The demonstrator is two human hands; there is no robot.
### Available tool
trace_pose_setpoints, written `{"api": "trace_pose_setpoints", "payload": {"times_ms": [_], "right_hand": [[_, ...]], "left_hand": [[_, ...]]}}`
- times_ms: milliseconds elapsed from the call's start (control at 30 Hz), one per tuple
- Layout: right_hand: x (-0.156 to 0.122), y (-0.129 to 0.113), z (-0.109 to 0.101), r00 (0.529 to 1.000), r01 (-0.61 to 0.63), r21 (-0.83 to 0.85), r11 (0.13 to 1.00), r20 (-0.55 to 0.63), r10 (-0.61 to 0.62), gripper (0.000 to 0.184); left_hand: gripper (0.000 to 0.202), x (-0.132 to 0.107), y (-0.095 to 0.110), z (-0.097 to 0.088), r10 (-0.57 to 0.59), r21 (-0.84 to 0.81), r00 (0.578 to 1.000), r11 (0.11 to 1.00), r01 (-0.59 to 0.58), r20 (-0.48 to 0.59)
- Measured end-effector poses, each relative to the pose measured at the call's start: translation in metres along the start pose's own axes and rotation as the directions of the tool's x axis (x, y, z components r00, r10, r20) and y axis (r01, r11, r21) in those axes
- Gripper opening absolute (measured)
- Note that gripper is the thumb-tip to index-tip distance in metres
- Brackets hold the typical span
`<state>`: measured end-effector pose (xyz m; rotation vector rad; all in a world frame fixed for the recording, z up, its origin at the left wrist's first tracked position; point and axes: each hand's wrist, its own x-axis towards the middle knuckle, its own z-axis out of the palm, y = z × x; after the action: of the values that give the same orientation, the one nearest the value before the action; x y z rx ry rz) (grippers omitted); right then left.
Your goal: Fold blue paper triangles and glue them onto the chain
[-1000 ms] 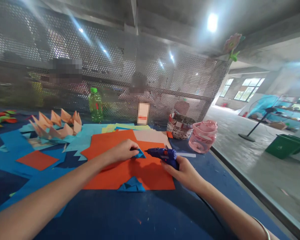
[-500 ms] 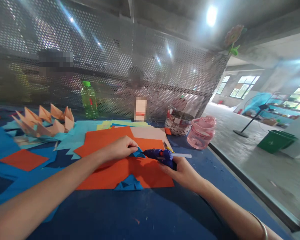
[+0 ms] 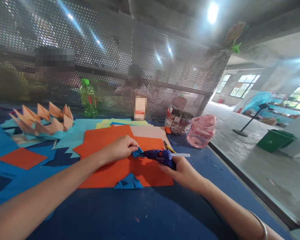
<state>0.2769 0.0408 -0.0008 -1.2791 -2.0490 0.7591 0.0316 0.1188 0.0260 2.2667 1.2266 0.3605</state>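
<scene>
My left hand (image 3: 122,148) pinches a small folded blue paper piece (image 3: 138,152) against the large orange sheet (image 3: 120,166). In my right hand (image 3: 183,171) I grip a blue hot glue gun (image 3: 160,155), its nozzle touching the blue piece and a white glue stick poking out of its back. Another folded blue paper piece (image 3: 128,182) lies at the orange sheet's near edge.
Folded orange paper shapes (image 3: 43,121) and blue sheets lie at the left. A green bottle (image 3: 88,98), a woven basket (image 3: 178,121) and a pink jar (image 3: 201,131) stand by the perforated metal screen (image 3: 140,66). The table edge (image 3: 240,180) runs along the right.
The glue gun's nozzle has moved left to the blue piece under my left fingers. The view has shifted slightly; both hands stay in about the same place.
</scene>
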Motion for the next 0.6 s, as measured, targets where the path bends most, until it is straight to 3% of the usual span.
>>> {"api": "trace_pose_setpoints", "payload": {"times_ms": [267, 600], "right_hand": [[-0.002, -0.003, 0.001, 0.991, 0.124, -0.108, 0.986, -0.029, -0.128, 0.016], [-0.003, -0.004, -0.002, 0.98, 0.2, -0.171, 0.965, 0.011, -0.201, 0.007]], "left_hand": [[0.029, -0.001, 0.004, 0.004, 0.019, 0.084, 0.998, 0.996, -0.014, -0.059], [0.024, -0.01, 0.021, 0.002, -0.021, 0.385, 0.996, 0.921, 0.052, -0.084]]}}
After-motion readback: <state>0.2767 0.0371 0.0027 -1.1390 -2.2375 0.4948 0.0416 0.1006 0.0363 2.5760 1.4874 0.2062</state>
